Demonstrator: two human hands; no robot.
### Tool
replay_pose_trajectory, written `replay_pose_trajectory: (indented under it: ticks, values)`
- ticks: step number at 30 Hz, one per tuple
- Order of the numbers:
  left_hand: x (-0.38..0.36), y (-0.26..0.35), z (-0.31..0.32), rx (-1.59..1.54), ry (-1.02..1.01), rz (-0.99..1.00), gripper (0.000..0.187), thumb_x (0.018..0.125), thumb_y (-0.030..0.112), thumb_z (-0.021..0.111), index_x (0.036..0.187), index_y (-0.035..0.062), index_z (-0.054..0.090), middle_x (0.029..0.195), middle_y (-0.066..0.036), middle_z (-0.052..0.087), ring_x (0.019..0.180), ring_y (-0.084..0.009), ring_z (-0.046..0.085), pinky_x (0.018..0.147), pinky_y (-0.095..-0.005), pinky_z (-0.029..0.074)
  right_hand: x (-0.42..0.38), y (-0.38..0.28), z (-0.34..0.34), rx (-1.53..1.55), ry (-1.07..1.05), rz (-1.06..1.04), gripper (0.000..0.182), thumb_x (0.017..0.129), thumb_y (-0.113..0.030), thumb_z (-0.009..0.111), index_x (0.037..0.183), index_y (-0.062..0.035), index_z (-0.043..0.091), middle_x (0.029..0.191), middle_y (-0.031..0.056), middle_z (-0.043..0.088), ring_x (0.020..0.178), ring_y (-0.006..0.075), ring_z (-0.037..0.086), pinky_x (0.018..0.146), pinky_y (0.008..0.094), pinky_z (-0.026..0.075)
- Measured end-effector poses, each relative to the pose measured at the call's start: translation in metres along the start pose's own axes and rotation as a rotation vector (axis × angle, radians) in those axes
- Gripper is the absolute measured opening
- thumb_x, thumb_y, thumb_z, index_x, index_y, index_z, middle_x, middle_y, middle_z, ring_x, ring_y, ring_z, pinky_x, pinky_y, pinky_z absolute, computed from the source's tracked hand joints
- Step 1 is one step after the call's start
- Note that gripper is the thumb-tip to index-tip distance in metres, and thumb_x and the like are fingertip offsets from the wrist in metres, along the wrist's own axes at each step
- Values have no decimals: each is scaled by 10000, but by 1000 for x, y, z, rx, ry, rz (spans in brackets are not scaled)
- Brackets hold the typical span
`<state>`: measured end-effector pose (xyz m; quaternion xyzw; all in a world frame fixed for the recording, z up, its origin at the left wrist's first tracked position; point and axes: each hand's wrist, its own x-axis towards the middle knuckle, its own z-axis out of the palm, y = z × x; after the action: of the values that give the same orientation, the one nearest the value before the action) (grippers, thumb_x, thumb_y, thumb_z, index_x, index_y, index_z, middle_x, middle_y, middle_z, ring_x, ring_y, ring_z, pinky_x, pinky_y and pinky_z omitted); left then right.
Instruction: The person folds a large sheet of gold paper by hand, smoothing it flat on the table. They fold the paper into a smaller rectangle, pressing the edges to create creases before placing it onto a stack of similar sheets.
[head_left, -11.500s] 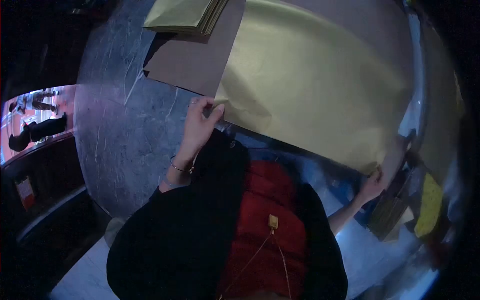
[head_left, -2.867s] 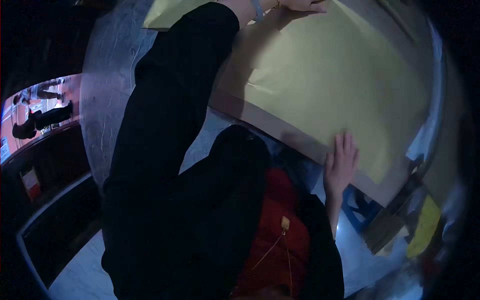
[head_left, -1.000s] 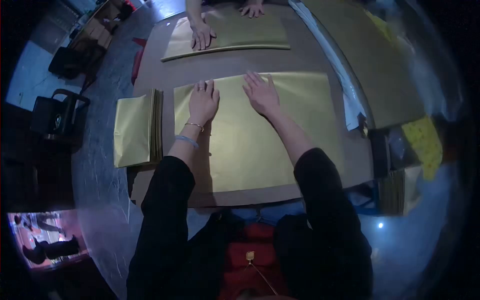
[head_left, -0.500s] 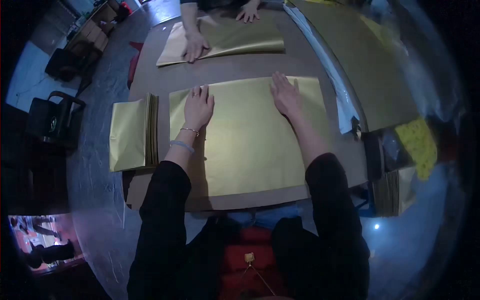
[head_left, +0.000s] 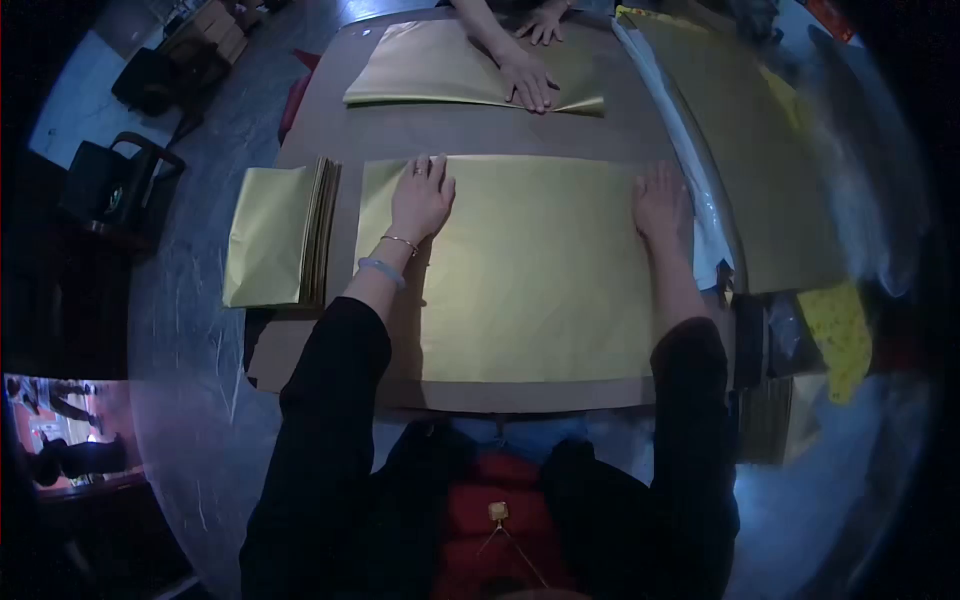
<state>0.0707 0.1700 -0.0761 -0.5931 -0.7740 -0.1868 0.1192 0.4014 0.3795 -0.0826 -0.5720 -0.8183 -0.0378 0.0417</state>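
Note:
A large gold sheet [head_left: 530, 270] lies flat on the brown table [head_left: 480, 396] in front of me. Near its upper left corner my left hand [head_left: 422, 200] rests palm down, fingers extended, a bracelet and a bangle on the wrist. My right hand [head_left: 662, 205] lies spread at the sheet's upper right edge, empty too. To the left stands a stack of folded gold sheets [head_left: 275, 235]. Across the table, a co-worker's hand [head_left: 528, 80] presses on another folded gold sheet [head_left: 440, 65], and their other hand [head_left: 543, 23] rests near its far edge.
On the right lies a large gold-brown sheet stack [head_left: 750, 170] with white plastic wrap [head_left: 680, 140] along its side. Yellow material [head_left: 838, 335] hangs at its near corner. Another stack [head_left: 765, 425] sits lower right. Black chairs [head_left: 110, 185] stand at the left.
My right hand has moved right, from the sheet's upper part to its right edge. My left hand stays near the upper left. The co-worker's pressing hand has slid right along their folded sheet.

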Motion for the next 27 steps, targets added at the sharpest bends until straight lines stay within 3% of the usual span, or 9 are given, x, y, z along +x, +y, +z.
replay_pose_trajectory:
  ticks: [3, 5, 7, 9, 12, 18, 22, 24, 27]
  values:
    - [-1, 2, -2, 49, 41, 21, 474, 890, 330, 428, 1221, -3, 493, 1162, -218, 527, 1139, -354, 463, 1001, -411, 366, 3, -4, 11, -178, 13, 91, 559, 976, -391, 250, 1440, -81, 256, 1515, 104, 197, 1397, 248, 188, 1124, 497, 93]
    - [-1, 4, -9, -18, 23, 21, 465, 884, 315, 426, 1203, -15, 498, 1166, -215, 528, 1144, -353, 457, 1014, -411, 348, 0, -6, 27, -252, 249, -114, 549, 979, -385, 261, 1438, -83, 262, 1512, 99, 210, 1390, 256, 209, 1121, 496, 110]
    - [-1, 6, -12, -84, -44, -65, 464, 881, 309, 424, 1206, -13, 498, 1189, -216, 522, 1155, -351, 452, 1016, -411, 345, -10, -25, 11, -145, 193, -195, 528, 983, -366, 268, 1436, -95, 269, 1514, 91, 208, 1384, 256, 226, 1117, 497, 130]
    - [-3, 5, -7, -30, 1, -57, 468, 886, 316, 415, 1222, -1, 495, 1217, -215, 513, 1175, -350, 446, 1012, -411, 354, -19, -38, 7, 54, 107, -137, 507, 986, -348, 267, 1432, -107, 285, 1510, 87, 222, 1381, 250, 233, 1108, 500, 163]
    - [0, -7, 17, -6, 21, -14, 471, 899, 324, 396, 1249, 21, 485, 1243, -212, 498, 1194, -349, 440, 1011, -415, 356, -22, -42, -11, 85, 19, -148, 493, 987, -339, 264, 1423, -111, 309, 1506, 83, 236, 1371, 252, 254, 1098, 510, 187]
    - [-5, -2, 5, 0, -37, 11, 455, 911, 324, 390, 1220, 1, 468, 1216, -192, 490, 1195, -340, 430, 1015, -408, 350, -32, -47, -20, 173, 28, -113, 493, 981, -342, 265, 1411, -113, 334, 1503, 71, 246, 1366, 263, 261, 1096, 499, 200]
    - [-4, -5, -9, -180, -68, -111, 477, 901, 327, 423, 1257, 9, 445, 1292, -191, 447, 1213, -343, 420, 996, -424, 371, -23, -38, -3, 83, 95, -146, 513, 967, -387, 302, 1407, -125, 339, 1497, 65, 261, 1357, 263, 283, 1094, 492, 213]
    - [-6, -8, -7, -166, -39, -162, 484, 906, 327, 423, 1262, 0, 437, 1312, -195, 434, 1222, -342, 416, 998, -418, 370, -21, -39, -10, 31, -19, -127, 511, 960, -376, 317, 1409, -133, 334, 1493, 62, 270, 1358, 259, 282, 1097, 487, 211]
    - [-8, -16, -2, -94, -51, -106, 501, 914, 332, 417, 1274, -17, 425, 1326, -192, 430, 1227, -339, 418, 1015, -410, 358, -21, -32, 7, 241, 50, -65, 496, 959, -357, 322, 1400, -132, 351, 1485, 65, 287, 1352, 257, 291, 1084, 504, 231]
